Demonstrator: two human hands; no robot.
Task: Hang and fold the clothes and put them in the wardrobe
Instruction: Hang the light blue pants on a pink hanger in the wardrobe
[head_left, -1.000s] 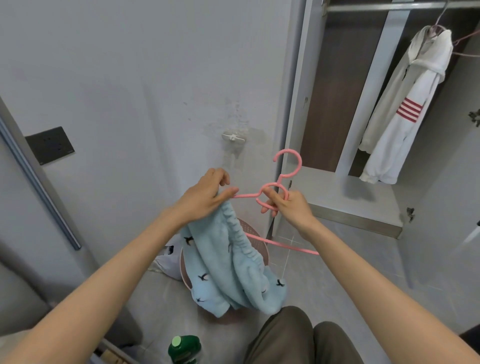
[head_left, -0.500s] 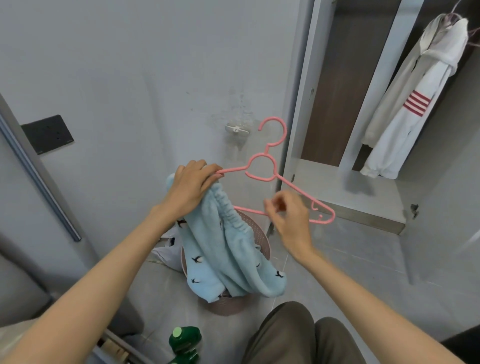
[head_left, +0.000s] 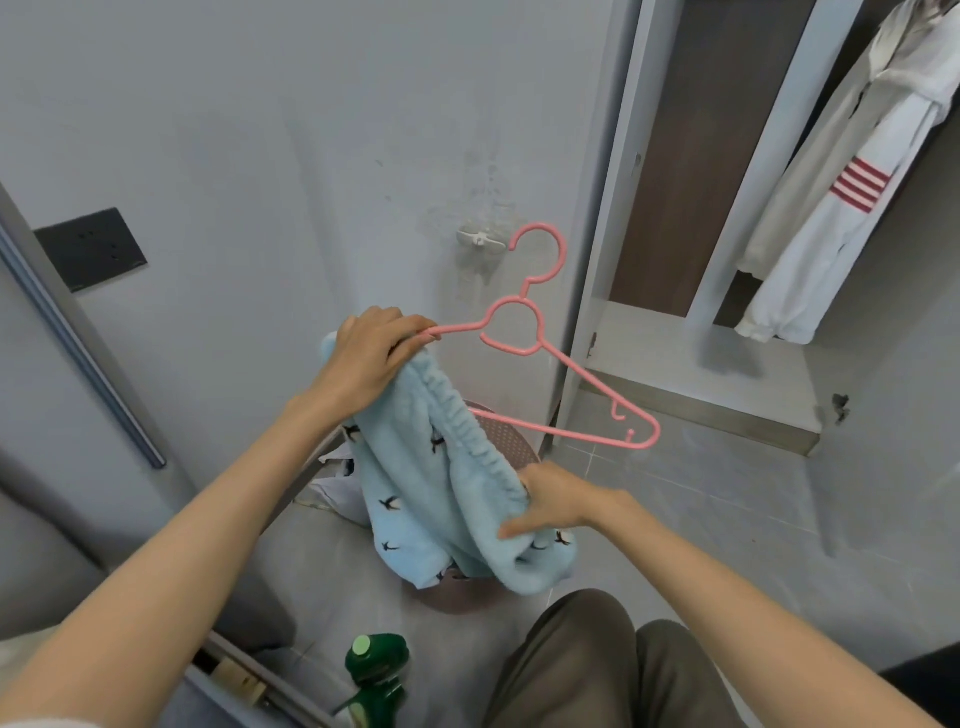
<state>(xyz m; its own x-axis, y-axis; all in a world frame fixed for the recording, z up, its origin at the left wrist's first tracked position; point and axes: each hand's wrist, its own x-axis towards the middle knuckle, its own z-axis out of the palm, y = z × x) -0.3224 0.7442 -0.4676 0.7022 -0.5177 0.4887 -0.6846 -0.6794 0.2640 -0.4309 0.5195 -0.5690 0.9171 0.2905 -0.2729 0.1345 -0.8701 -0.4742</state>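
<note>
Head view shows our left hand (head_left: 371, 358), fingers curled round one end of the pink hanger (head_left: 587, 375) and the top of the blue fleece garment (head_left: 415, 483) together. Our right hand (head_left: 558, 501) has its fingers pinching the garment's elastic waistband lower down. The garment hangs above a basket (head_left: 501, 432) on the floor, left of the open wardrobe (head_left: 691, 364), where a white hoodie (head_left: 810, 249) hangs.

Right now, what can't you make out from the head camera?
Head view only:
- Hanger: its left end is hidden under the left hand and the garment.
- Basket: the contents are covered by the garment.
- Jacket: the top edge cuts off its top and whatever it hangs from.
- Right hand: most of its fingers are hidden behind the garment it grips.
</note>
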